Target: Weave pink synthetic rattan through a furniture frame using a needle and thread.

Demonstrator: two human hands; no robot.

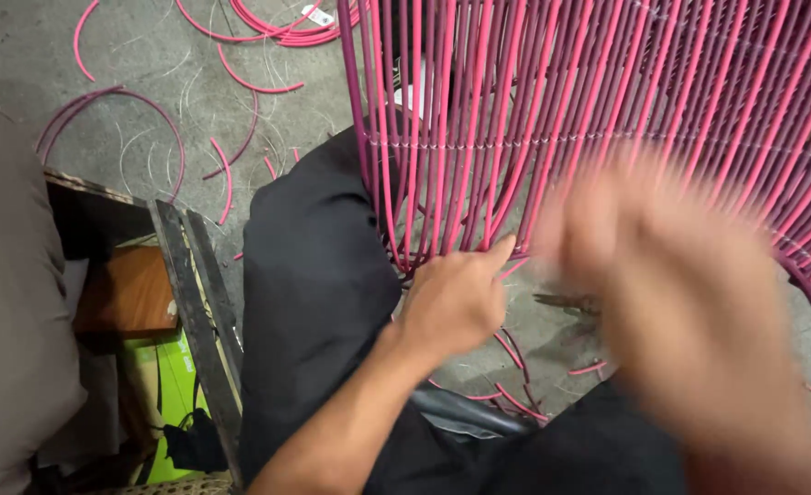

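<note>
2 hands worked at the lower edge of a woven frame of pink cords. Nearest the camera, the right hand [689, 312] was a motion blur, raised in front of the weave; whether it was open or closed, or gripped anything, could not be told. Just beyond, the left hand [456, 298] was curled nearly closed, its fingertips [504, 246] pressed against the bottom ends of the pink cords [442, 197], apparently pinching a strand. Black trousers [318, 275] covered the knee under the left forearm. Further out, the woven frame [607, 92] stood upright over the lap, its cords running in close parallel lines bound by a thin pale thread. Beyond it, on the concrete floor [148, 55], cut pink cord scraps [249, 82] lay scattered.
</note>
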